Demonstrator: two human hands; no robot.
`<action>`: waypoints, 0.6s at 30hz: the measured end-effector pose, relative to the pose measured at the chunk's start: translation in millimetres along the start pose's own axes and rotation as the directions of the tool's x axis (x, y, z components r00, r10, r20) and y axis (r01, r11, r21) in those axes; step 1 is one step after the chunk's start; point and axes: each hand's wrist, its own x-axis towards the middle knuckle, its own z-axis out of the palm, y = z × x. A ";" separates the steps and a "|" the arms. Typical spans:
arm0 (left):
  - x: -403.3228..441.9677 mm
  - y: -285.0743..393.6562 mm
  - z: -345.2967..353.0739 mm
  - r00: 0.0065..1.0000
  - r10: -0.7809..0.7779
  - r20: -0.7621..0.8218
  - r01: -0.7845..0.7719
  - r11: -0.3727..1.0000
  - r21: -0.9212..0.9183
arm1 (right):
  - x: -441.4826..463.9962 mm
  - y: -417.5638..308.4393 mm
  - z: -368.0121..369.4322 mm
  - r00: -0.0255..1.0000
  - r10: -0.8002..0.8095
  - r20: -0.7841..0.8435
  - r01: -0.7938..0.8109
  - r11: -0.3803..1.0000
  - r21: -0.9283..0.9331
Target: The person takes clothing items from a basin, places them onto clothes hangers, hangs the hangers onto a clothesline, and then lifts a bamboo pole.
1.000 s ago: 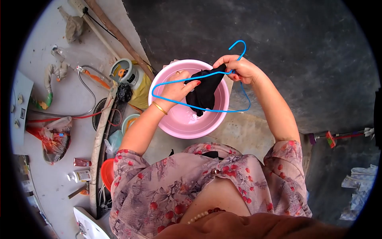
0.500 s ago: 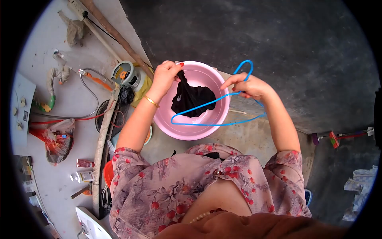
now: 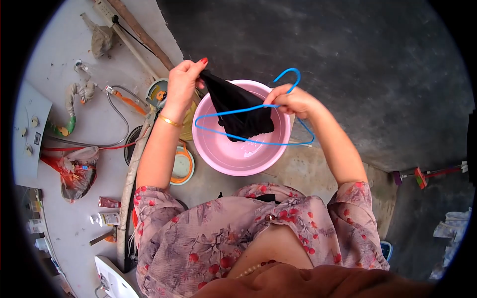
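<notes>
A black cloth [image 3: 243, 111] hangs stretched from my left hand [image 3: 185, 84], which pinches its upper corner. Its lower part lies over a pink basin [image 3: 213, 161] with a wet, shiny bottom. My right hand [image 3: 294, 101] is closed round the neck of a blue hanger [image 3: 228, 110]. The hanger's hook points up past my fingers, and its frame stretches left across the cloth and the basin. Whether my right fingertips also touch the cloth is hard to make out.
A gas cylinder [image 3: 157, 93] stands left of the basin. Nearer to me is a pale green bucket [image 3: 184, 171] with an orange rim. Bottles, a plastic bag [image 3: 79, 174] and a white sink [image 3: 117, 280] are at the left. Mops [image 3: 432, 174] are at the right.
My left hand has moved left, drawing the black cloth up into a stretched shape. My right hand and the blue hanger dipped slightly, then came back left over the basin.
</notes>
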 end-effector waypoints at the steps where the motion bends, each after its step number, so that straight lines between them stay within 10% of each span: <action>1: -2.1 3.4 -6.9 1.000 0.013 0.020 -0.013 1.000 0.016 | -5.0 -8.0 -11.0 0.999 -0.042 -0.018 0.042 0.999 0.027; 12: -45.2 -42.4 -30.0 0.883 -0.227 0.412 0.056 0.920 0.387 | -20.0 -26.4 -17.9 0.993 -0.088 -0.082 0.104 0.969 0.224; 18: -67.4 -87.2 -15.3 0.862 -0.169 0.478 -0.209 0.741 0.639 | -11.0 -10.2 -8.7 0.993 -0.052 -0.104 0.081 0.950 0.300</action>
